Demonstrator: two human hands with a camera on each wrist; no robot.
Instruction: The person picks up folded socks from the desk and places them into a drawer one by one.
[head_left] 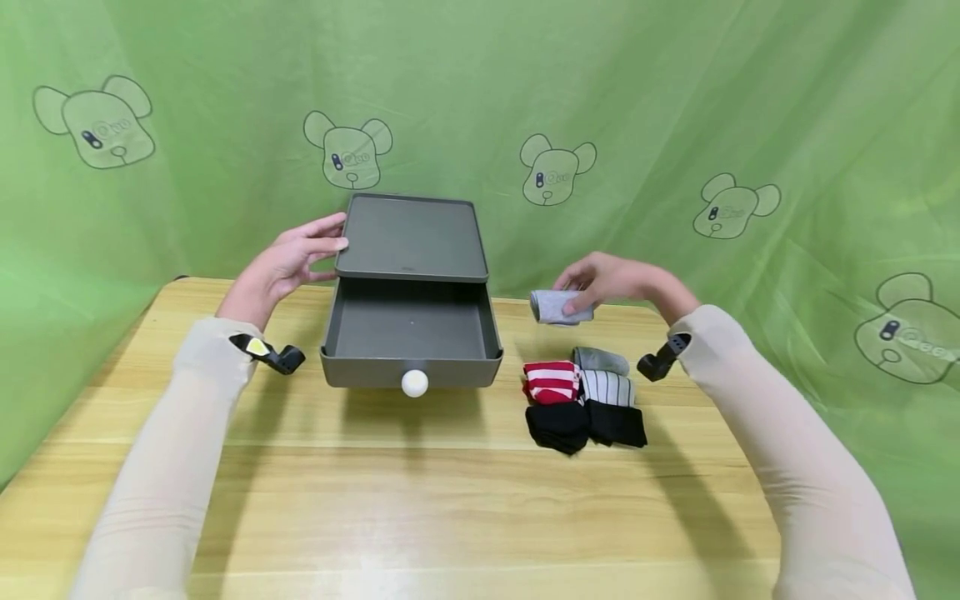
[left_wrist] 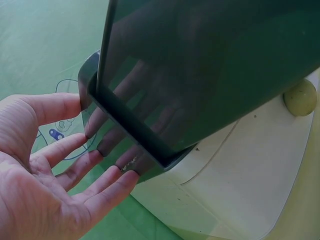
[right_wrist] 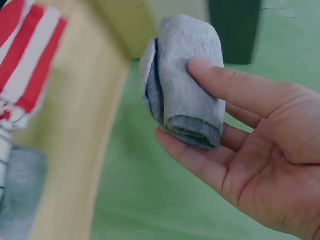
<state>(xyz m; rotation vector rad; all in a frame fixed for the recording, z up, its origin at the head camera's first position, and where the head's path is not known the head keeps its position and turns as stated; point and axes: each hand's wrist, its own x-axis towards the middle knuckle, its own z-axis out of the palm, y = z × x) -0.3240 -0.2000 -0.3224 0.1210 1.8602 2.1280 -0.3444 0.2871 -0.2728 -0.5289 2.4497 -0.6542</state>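
My right hand (head_left: 611,279) pinches a rolled light grey sock (right_wrist: 192,75) between thumb and fingers, raised over the table's back edge to the right of a grey drawer box (head_left: 411,237). The box's drawer (head_left: 375,372) is pulled out toward me, with a round white knob (head_left: 415,383) on its front and a bare floor inside. At the box's left side is my left hand (head_left: 277,265), its fingers extended. In the left wrist view its fingertips (left_wrist: 129,177) rest against the dark side wall, which mirrors them.
Right of the drawer, several folded socks lie grouped: a red-and-white striped one (head_left: 551,382), a grey one (head_left: 600,360), a white one with dark stripes (head_left: 609,387), and black ones (head_left: 557,427) in front. The wooden table (head_left: 420,517) backs onto a green curtain (head_left: 465,75) with bear outlines.
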